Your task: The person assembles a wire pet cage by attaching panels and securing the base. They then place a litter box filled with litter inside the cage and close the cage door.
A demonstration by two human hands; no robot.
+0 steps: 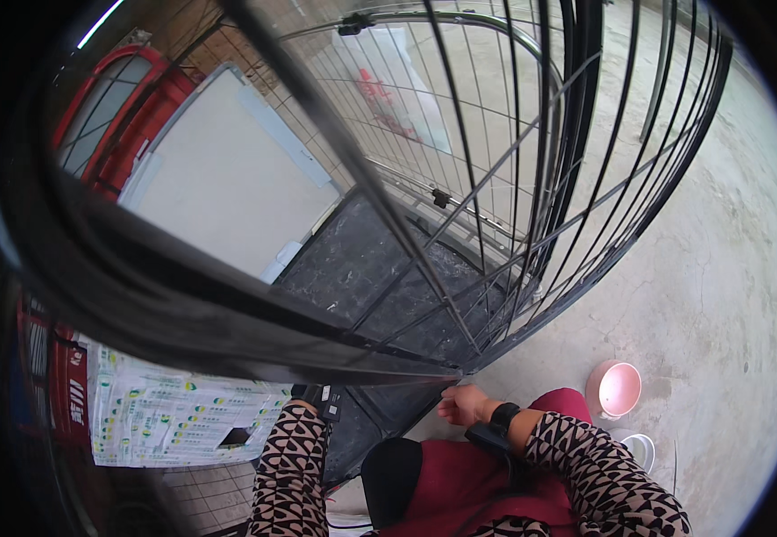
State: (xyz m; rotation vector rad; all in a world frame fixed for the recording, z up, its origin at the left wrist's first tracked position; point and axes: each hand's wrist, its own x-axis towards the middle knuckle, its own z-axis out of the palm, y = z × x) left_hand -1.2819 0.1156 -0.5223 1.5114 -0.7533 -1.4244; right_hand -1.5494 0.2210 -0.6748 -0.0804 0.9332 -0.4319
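A: Start at the left.
B: A printed panel (183, 412), with the white board (236, 170) beyond it. The cage (227, 331) stands directly ahead of the hands, its thick black rail slanting from the left down to a corner on the right.

A: And the left hand?
B: Hidden behind that rail. Only the sleeve (286, 474) and the wrist device (328, 403) show, the forearm pointing straight ahead. How open it is, or what it has, I can't tell.

A: In the middle?
B: The black tray (362, 268), inside the cage bars.

A: Which hand is nearer the corner?
B: The right hand (463, 404), just on the near side of it. The forearm angles in from the lower right, fingers loosely curled and pointing left. Whether they touch the rail, I can't tell.

A: Furthest right?
B: A pink bowl (617, 389) on the floor (711, 313).
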